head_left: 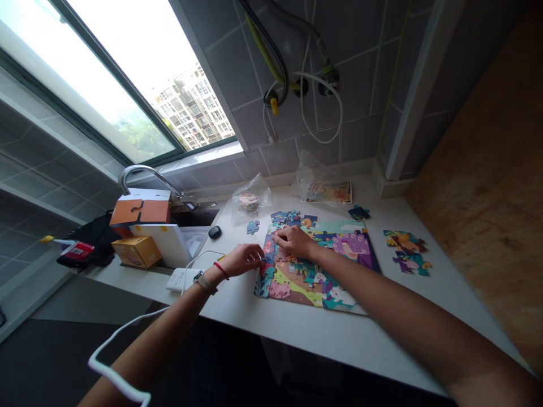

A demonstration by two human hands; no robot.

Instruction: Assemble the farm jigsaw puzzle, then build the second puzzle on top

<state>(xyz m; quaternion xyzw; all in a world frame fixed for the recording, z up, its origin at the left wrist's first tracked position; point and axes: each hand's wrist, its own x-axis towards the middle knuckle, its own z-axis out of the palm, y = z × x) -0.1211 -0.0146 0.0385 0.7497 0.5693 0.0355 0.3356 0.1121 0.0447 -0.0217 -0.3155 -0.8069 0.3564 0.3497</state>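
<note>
A colourful jigsaw puzzle point(314, 282) with animals lies partly joined on the white counter. My left hand point(242, 261), wearing a watch and a red cord, has its fingers bent together at the puzzle's left edge, on a dark blue jigsaw piece. Over the upper left of the picture is my right hand point(293, 241), its fingers closed and the tips near the left edge; whatever they may hold is hidden. Joined pieces point(286, 217) lie along the top edge. A loose blue piece point(253, 226) rests on the counter beyond my left hand.
Joined pieces point(409, 253) lie to the right, with dark pieces point(359, 212) behind. Plastic bags point(259, 200) and a picture card point(345, 193) are near the wall. Left stand boxes point(136, 251), a sink point(203, 216), a white power bank point(176, 279) and its cable point(123, 328).
</note>
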